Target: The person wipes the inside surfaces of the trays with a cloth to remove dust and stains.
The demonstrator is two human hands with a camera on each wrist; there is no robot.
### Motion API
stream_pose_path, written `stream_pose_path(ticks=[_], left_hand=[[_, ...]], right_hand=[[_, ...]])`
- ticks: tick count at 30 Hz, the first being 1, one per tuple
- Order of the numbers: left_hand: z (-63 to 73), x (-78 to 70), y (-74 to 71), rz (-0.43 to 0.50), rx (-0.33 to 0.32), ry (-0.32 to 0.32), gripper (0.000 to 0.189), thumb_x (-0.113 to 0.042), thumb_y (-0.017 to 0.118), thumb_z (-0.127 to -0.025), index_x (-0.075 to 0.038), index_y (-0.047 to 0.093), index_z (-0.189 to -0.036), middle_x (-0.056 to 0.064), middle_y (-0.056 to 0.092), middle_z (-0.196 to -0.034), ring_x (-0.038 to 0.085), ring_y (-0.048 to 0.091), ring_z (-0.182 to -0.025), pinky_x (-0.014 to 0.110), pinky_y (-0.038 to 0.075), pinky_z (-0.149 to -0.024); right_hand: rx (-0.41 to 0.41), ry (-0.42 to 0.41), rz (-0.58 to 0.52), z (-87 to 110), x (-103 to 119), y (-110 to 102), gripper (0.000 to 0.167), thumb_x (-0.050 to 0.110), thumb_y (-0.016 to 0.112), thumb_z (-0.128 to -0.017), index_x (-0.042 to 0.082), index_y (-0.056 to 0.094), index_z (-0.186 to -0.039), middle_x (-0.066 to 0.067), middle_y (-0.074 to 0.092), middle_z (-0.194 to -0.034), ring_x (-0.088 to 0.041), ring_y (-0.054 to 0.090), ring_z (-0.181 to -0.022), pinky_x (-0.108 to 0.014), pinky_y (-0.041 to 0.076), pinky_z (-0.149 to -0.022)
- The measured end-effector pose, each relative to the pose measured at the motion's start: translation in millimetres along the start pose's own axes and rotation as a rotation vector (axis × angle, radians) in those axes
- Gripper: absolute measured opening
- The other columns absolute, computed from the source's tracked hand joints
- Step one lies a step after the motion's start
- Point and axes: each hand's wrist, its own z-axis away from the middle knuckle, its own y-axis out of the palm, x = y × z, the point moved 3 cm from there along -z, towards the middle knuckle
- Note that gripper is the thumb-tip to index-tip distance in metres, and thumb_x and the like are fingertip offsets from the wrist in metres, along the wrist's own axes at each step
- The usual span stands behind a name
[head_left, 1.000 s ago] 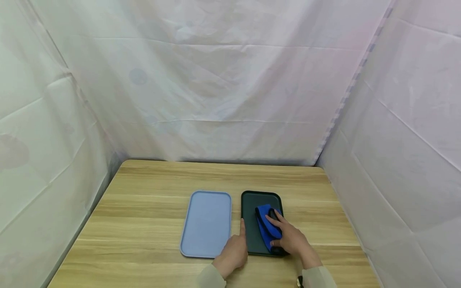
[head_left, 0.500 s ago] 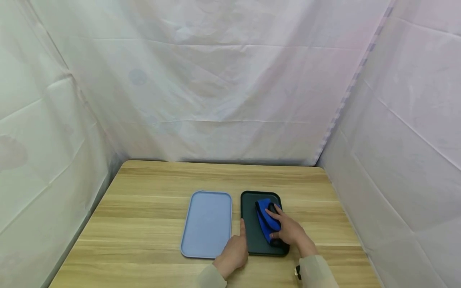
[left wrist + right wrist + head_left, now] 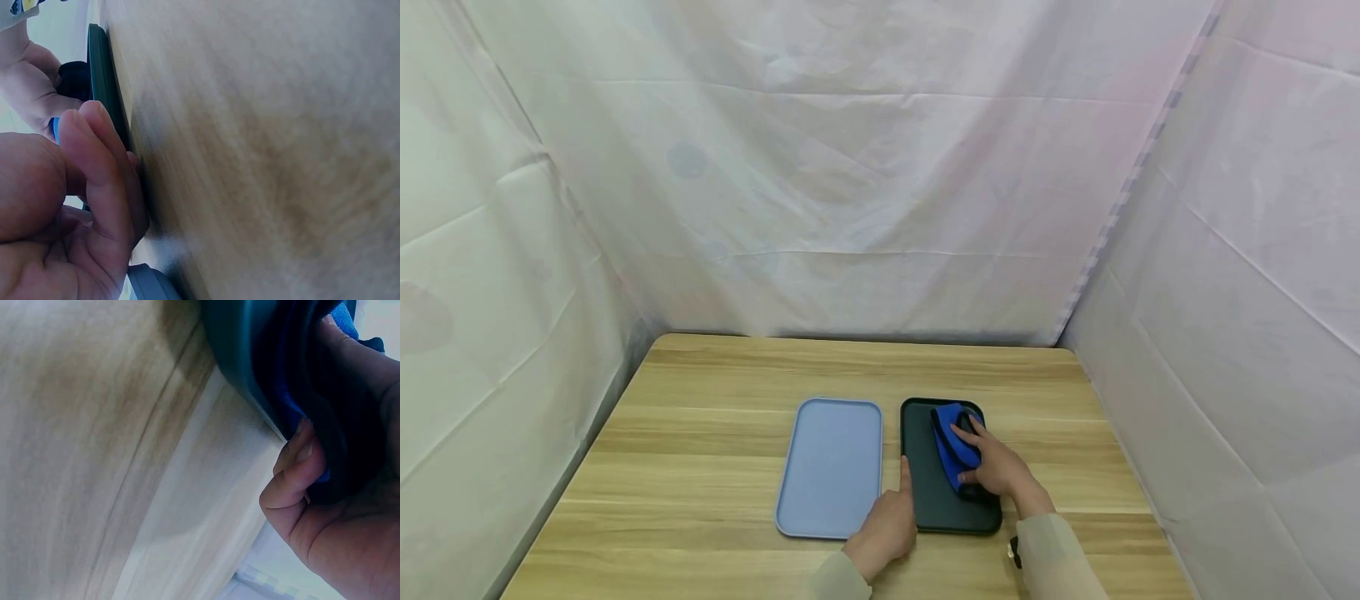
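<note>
A folded blue cloth with black edging (image 3: 950, 458) lies on the dark green tray (image 3: 923, 492). My right hand (image 3: 1003, 471) grips the cloth from the right, fingers spread over its far part and thumb on the near side. In the right wrist view, curled fingertips (image 3: 306, 459) press into the cloth's folds beside the tray wall. My left hand (image 3: 887, 527) has its index finger straight, touching the green tray's left rim. Its other fingers (image 3: 103, 181) are bent and hold nothing in the left wrist view.
A light blue tray (image 3: 831, 467) lies on the wooden table (image 3: 700, 467), just left of the green one, close to my left hand. White sheets (image 3: 865, 183) hang behind the table and on both sides.
My right hand has slid the cloth away from me along the green tray, toward its far edge. The left hand and both trays stay practically where they were.
</note>
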Motion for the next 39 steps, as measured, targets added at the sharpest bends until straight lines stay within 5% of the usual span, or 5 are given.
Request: stream_pose_path(ticks=[14, 39], left_hand=[[-0.5, -0.3, -0.9, -0.002, 0.0, -0.01, 0.103, 0.004, 0.073, -0.085, 0.002, 0.007, -0.165, 0.005, 0.056, -0.059, 0.015, 0.052, -0.049, 0.028, 0.046, -0.051], [-2.6, 1.8, 2.3, -0.021, 0.017, -0.033, 0.103, 0.003, 0.072, -0.086, 0.001, 0.006, -0.165, 0.004, 0.054, -0.057, 0.016, 0.05, -0.048, 0.029, 0.043, -0.046]], right_hand=[[-0.042, -0.004, 0.031, -10.4, 5, -3, 0.09, 0.023, 0.088, -0.082, 0.03, 0.042, -0.159, -0.013, 0.019, -0.173, -0.05, 0.037, -0.148, -0.065, 0.043, -0.109], [-0.23, 0.131, 0.039, -14.8, 23, 16, 0.077, 0.031, 0.079, -0.091, 0.03, 0.043, -0.159, -0.019, 0.025, -0.17, -0.052, 0.049, -0.139, -0.063, 0.054, -0.09]])
